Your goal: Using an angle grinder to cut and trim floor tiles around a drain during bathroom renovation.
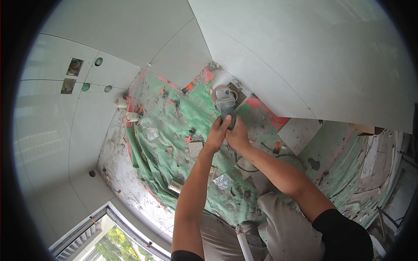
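An angle grinder (226,106) with a dark body and a grey head points away from me, near the far corner of the floor. My left hand (216,135) and my right hand (238,134) are both closed around its rear body, side by side. The round disc (215,95) shows at the left of the grinder's head. A grey piece of tile (239,96) lies just beyond and to the right of the head. Whether the disc touches it, or is spinning, I cannot tell.
Green sheeting (183,117) strewn with rubble covers the floor. Large tiled panels (305,56) close in the far corner. Two pale cups or rolls (132,116) stand along the left wall. A loose tile (300,134) lies at right; a window (113,239) is lower left.
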The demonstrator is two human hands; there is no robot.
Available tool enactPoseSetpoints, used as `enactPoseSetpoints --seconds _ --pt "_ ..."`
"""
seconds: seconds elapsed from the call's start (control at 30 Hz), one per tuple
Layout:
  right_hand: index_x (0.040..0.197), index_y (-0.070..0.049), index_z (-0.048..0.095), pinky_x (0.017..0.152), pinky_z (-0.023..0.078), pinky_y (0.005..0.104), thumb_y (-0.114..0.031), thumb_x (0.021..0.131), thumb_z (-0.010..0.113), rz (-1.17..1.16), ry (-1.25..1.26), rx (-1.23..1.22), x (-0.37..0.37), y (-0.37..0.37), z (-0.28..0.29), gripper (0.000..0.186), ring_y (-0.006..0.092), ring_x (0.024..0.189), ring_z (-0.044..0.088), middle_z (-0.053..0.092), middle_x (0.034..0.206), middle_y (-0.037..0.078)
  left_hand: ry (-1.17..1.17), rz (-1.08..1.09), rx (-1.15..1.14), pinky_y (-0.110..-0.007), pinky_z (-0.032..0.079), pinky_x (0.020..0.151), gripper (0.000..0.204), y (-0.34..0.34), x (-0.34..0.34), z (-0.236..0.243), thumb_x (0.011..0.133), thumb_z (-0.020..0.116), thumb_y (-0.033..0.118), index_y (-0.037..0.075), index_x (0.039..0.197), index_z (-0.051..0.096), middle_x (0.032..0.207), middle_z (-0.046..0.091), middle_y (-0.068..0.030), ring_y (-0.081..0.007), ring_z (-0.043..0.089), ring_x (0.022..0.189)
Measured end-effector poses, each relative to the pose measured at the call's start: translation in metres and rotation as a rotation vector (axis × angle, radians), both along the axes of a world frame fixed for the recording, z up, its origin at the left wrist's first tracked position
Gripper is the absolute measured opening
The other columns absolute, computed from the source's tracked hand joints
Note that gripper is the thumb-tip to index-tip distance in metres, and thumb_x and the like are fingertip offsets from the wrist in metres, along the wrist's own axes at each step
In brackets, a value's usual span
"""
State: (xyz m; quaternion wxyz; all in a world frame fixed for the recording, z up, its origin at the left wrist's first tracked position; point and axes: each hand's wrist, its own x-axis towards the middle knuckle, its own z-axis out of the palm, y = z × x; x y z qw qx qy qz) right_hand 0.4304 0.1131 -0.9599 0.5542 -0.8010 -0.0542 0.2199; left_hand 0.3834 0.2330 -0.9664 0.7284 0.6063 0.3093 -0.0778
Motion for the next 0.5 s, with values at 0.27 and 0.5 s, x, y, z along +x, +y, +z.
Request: enactPoseSetpoints --seconds 0.27,0.5 --pt "0.127 0.000 0.059 0.083 0.059 0.0529 -0.028 0.098 0.080 -0.027 0.006 0.000 -0.004 0.002 -0.006 0.045 0.0474 0.098 0.078 0.077 0.102 0.026 -0.054 -0.016 -0.022 -0.033 0.052 0.097 0.059 0.001 0.003 0.007 0.115 0.065 0.054 -0.002 0.135 0.069 0.117 0.074 -0.0104 -0.0158 0.062 0.106" --pt "0.127 0.000 0.058 0.084 0.059 0.0543 -0.028 0.096 0.081 0.013 0.101 0.021 -0.001 -0.002 0.002 0.048 0.0496 0.101 0.078 0.077 0.101 0.028 0.027 -0.019 0.115 -0.033 0.052 0.094 0.057 -0.003 -0.003 0.021 0.115 0.065 0.052 -0.003 0.129 0.068 0.111 0.073 -0.0116 -0.0155 0.062 0.102"
